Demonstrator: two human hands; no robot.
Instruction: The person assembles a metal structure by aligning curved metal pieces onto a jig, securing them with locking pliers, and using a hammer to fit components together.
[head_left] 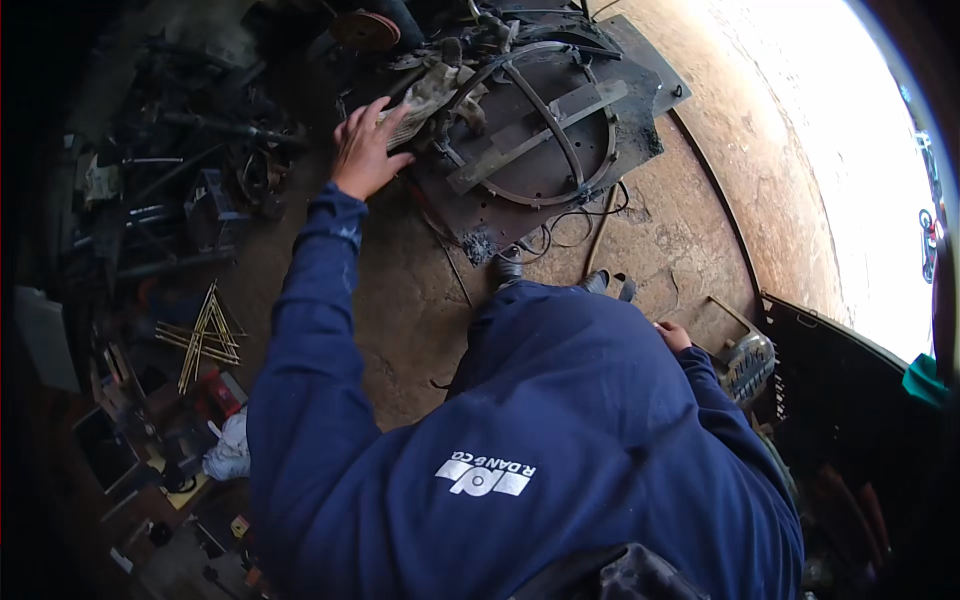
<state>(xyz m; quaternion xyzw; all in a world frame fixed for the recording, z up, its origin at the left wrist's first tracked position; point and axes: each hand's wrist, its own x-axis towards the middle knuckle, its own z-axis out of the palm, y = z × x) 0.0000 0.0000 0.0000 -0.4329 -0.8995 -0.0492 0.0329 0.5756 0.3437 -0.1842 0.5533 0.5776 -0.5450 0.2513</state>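
Note:
My left hand (366, 152) reaches out to the left edge of a dark metal worktable (640, 135), fingers spread and thumb apart. Right beside its fingertips lies a worn, dirty pale cloth (425, 102), perhaps a work glove; whether they touch I cannot tell. A round metal frame (553, 118) with a curved rib across it rests on the tabletop. Over the ring runs a flat metal bar (540, 137), set at a slant. My right hand (674, 336) hangs low at my right side, its fingers mostly hidden.
Cables (570, 228) loop on the floor under the table's front edge. Thin brass-coloured rods (208, 338) lie crossed at the left, among dark metal scrap and tools. To the right stand a grey machine with a handle (745, 365) and a dark perforated panel (835, 370).

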